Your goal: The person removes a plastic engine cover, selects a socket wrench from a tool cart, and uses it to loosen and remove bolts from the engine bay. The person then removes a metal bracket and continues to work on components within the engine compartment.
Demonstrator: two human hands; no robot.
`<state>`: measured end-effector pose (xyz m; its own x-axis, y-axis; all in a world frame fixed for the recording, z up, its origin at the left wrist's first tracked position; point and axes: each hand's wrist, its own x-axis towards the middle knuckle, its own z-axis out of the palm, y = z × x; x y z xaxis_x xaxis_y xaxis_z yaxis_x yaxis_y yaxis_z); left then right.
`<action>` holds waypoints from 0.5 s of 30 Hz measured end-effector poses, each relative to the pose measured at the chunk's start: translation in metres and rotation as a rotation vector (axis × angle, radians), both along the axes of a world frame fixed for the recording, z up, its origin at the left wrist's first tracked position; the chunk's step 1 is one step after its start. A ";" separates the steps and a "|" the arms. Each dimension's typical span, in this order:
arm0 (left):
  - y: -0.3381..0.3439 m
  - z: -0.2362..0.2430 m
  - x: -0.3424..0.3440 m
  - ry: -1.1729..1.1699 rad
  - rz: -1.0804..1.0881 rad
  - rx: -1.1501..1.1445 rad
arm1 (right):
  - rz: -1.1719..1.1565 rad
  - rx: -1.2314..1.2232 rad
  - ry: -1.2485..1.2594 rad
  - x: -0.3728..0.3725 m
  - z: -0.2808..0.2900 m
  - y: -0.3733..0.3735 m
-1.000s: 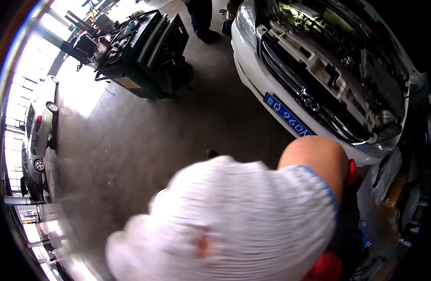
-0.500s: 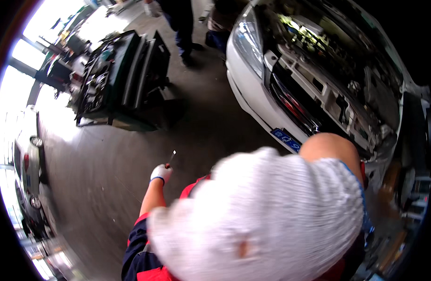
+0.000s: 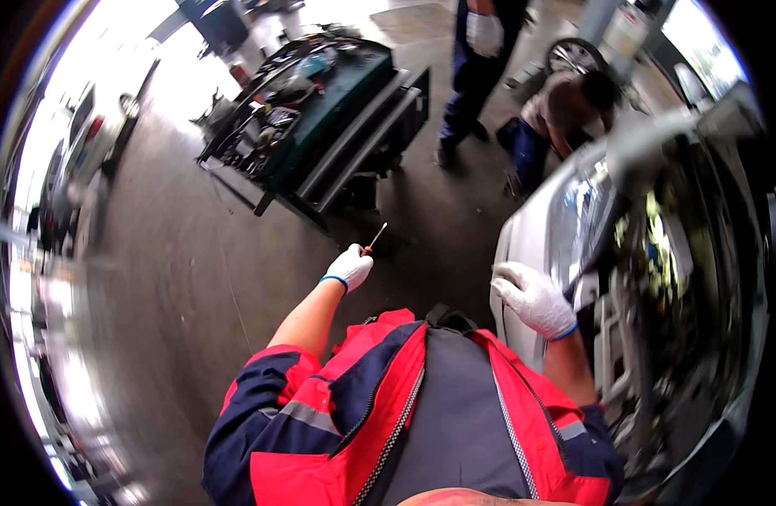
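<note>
My left hand (image 3: 349, 268), in a white knit glove with a blue cuff edge, is closed round a screwdriver (image 3: 378, 235). Its handle looks reddish-orange and its thin metal shaft points up and away, over the floor. On the other side, my right hand (image 3: 536, 301), gloved the same way, hangs in front of the white car (image 3: 523, 234) near its headlight (image 3: 575, 221). Those fingers are loosely bent and a little apart, with nothing seen in them; whether they touch the bodywork I cannot tell. The car's engine bay (image 3: 658, 278) lies uncovered on the right.
A dark green tool cart (image 3: 337, 118) with a drawer pulled out stands ahead, tools and parts heaped on top. Beyond it, one person (image 3: 464, 93) stands wearing a white glove; another (image 3: 565, 110) crouches beside the car. A wheel (image 3: 575, 56) is behind them. Parked cars (image 3: 80, 169) line the left.
My right hand has dropped from close before the camera to beside the car's front. The view has swung left, and the screwdriver stays in my left hand.
</note>
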<state>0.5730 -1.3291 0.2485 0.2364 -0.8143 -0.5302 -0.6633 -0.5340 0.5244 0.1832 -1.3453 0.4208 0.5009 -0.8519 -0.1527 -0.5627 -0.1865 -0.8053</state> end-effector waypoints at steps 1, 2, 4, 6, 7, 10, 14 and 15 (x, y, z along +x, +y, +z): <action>-0.013 0.015 0.006 -0.020 0.039 0.021 | -0.161 0.015 0.183 -0.007 -0.027 -0.006; -0.021 0.014 0.019 -0.039 0.104 -0.024 | -0.155 0.059 0.400 -0.016 -0.058 -0.018; -0.045 0.028 0.041 -0.067 0.188 -0.069 | 0.026 0.126 0.701 -0.023 -0.089 -0.040; -0.076 0.030 0.069 -0.071 0.207 -0.147 | 0.148 0.192 0.779 -0.019 -0.097 -0.063; -0.097 0.032 0.081 -0.080 0.225 -0.242 | 0.177 0.216 0.773 -0.019 -0.107 -0.078; -0.160 0.048 0.134 -0.132 0.263 -0.428 | 0.008 0.202 0.677 -0.007 -0.122 -0.114; -0.207 0.113 0.224 -0.340 0.051 -0.803 | -0.248 0.259 0.579 -0.011 -0.151 -0.121; -0.216 0.119 0.256 -0.437 0.110 -0.710 | -0.246 0.256 0.547 -0.034 -0.181 -0.114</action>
<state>0.8291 -1.5455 0.3678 0.3990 -0.8802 0.2570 -0.8483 -0.2479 0.4679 0.1495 -1.4591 0.2394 0.0887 -0.8346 -0.5436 -0.9059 0.1594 -0.3924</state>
